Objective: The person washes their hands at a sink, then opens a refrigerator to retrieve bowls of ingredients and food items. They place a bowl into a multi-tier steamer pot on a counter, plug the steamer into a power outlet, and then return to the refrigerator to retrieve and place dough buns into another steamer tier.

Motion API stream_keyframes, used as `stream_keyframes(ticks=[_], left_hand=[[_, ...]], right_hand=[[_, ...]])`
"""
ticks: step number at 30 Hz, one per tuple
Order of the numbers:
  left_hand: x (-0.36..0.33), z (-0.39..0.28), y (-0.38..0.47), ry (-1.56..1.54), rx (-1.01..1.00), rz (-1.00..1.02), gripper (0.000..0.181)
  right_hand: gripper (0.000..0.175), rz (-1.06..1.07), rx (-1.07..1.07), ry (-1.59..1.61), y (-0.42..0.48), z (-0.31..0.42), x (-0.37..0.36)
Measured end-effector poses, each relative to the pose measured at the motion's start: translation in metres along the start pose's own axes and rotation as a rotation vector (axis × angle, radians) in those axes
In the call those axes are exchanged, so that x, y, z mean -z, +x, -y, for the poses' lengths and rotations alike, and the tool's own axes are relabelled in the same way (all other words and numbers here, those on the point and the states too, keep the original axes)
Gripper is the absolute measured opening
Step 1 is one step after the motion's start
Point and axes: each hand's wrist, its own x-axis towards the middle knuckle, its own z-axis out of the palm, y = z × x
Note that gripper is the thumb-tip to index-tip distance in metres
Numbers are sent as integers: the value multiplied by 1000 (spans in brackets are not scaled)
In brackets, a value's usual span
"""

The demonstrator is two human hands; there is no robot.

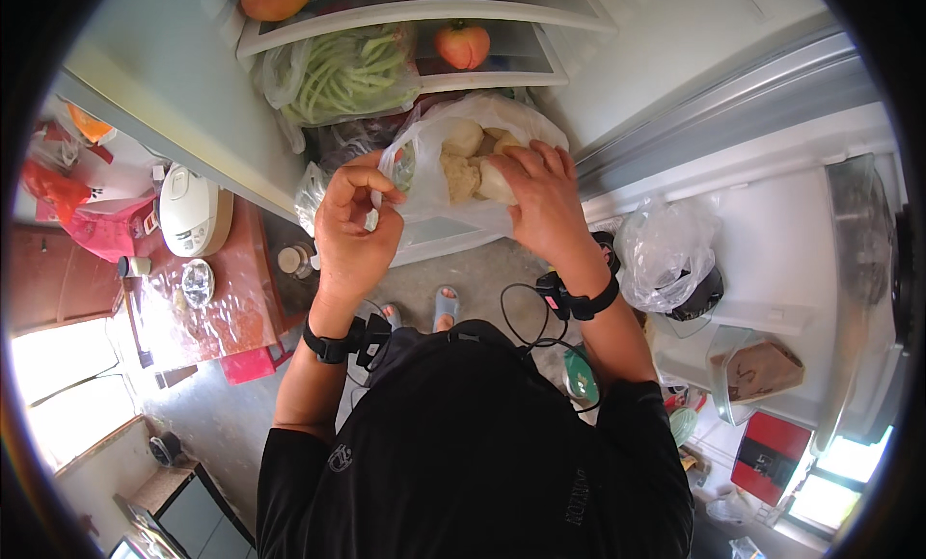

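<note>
In front of me, in the open refrigerator, lies a white plastic bag with its mouth spread. Several pale buns are inside it, one of them torn or rough-surfaced. My left hand pinches the bag's left edge between thumb and fingers. Reaching into the bag's right side, my right hand rests its fingers on a smooth pale bun; its thumb is partly hidden, and a firm grip on the bun cannot be made out. Behind the bag, a clear bag of green beans sits beside a peach.
White-edged refrigerator shelves rise beyond the bag. To the right, the open door holds a knotted plastic bag and a brown package. A rice cooker stands on the red-brown table at left. Cables hang near my right wrist.
</note>
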Motion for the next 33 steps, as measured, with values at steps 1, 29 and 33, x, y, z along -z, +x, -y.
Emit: stream_keyframes(ticks=[1,29,33], left_hand=[[2,2,0,-3,-1,-1,31],[-16,-30,-28,-525,423,256,64],[-7,-29,-20,-641,411,103,48]], right_hand=[[66,-6,-11,-16,0,-3,-1],[58,-5,-8,1061,-13,54,29],[40,-56,-279,1217,-15,27,-3]])
